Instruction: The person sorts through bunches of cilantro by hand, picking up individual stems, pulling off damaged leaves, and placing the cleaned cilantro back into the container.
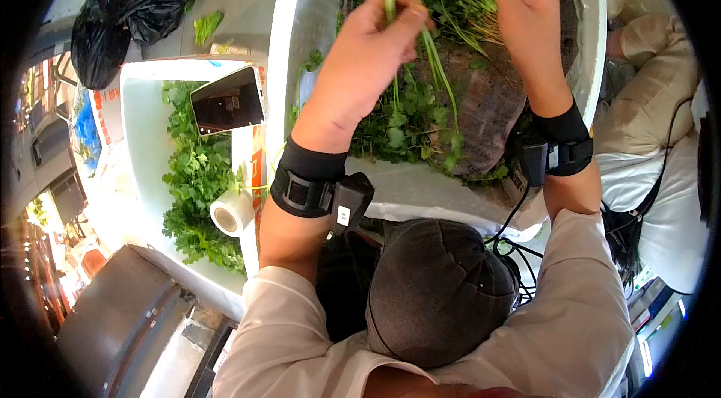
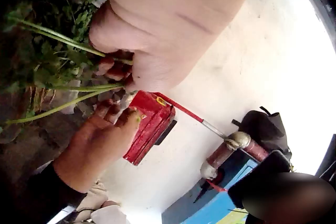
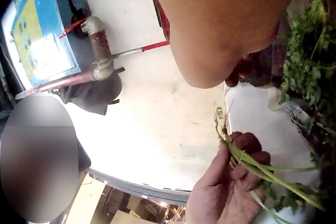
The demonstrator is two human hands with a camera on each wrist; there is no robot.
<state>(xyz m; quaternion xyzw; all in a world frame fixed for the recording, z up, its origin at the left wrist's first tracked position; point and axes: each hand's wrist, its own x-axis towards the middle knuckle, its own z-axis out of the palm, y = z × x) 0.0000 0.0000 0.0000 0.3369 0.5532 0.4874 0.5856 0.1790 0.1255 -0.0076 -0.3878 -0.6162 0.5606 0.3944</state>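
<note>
Legible texts, brands, numbers and signs: none. Marked items, all unreadable: one white foam box (image 1: 143,143), with red-orange print along its rim, too small and slanted to make out; one wrist-worn device (image 1: 353,199) on the left arm, with a small white label (image 1: 343,215), its dark marks too fine to decipher. Also one red box (image 2: 149,124), bearing a yellow mark without discernible characters, and one blue panel (image 3: 47,29), with a yellow-green area whose details are too blurred to read.
</note>
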